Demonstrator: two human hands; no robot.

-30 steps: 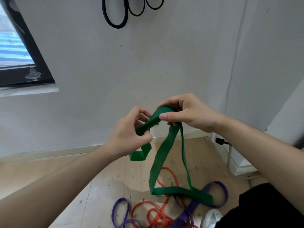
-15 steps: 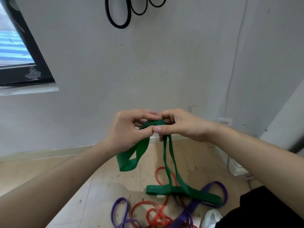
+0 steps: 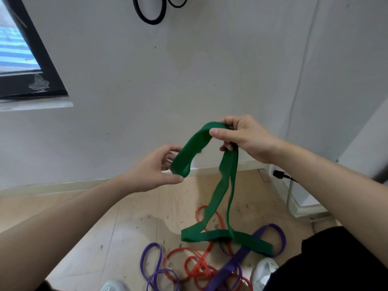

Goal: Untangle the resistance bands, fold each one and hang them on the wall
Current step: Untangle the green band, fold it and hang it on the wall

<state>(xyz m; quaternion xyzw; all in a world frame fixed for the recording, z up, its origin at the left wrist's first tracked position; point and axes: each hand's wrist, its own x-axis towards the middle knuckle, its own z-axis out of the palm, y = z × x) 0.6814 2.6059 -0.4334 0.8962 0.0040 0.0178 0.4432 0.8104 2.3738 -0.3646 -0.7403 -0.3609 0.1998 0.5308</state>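
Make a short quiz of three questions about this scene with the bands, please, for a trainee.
1. True or false: both hands hold the green band.
2. Which bands lie tangled on the floor? A) red and purple B) yellow and blue C) only black
3. Fill in: the black bands hang on the ____.

Key
1. True. The right hand pinches the band's top; the left hand grips a fold lower down, and the low end lies on the floor.
2. A. The red bands and purple bands lie near the shoes.
3. wall.
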